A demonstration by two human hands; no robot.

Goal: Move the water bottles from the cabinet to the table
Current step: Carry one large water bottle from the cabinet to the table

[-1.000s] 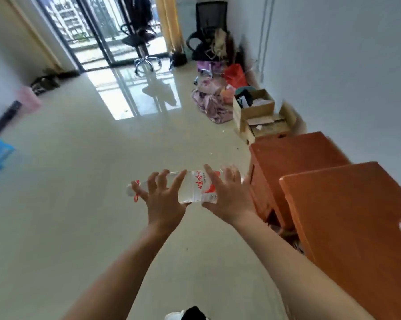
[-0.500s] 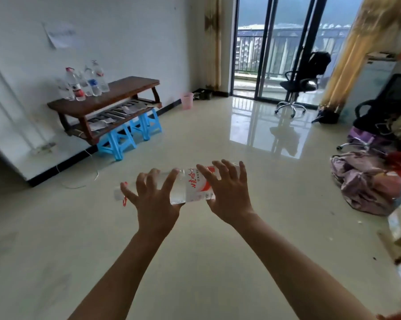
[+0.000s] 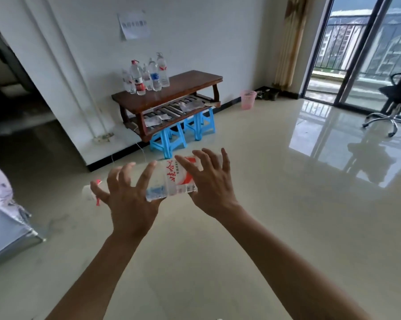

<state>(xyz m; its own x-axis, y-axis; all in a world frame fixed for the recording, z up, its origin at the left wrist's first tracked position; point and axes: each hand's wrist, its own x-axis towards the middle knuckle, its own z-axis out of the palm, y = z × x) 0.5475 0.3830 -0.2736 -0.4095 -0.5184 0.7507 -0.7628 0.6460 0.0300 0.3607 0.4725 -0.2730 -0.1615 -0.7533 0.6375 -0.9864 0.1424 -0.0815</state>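
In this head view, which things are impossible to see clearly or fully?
All in the head view:
1. Cap end of the water bottle: blurred, partly behind the left hand.
2. Its base: hidden by the right hand.
3. Text on the paper on the wall: too small to read.
4. The office chair: cut off by the right edge.

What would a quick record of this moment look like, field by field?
Carried: clear plastic water bottle with red-and-white label, lying sideways
Held by: left hand and right hand, fingers spread over it
Destination: dark wooden table by the wall, ahead
Already there: cluster of upright clear bottles
Beneath table: blue plastic stools
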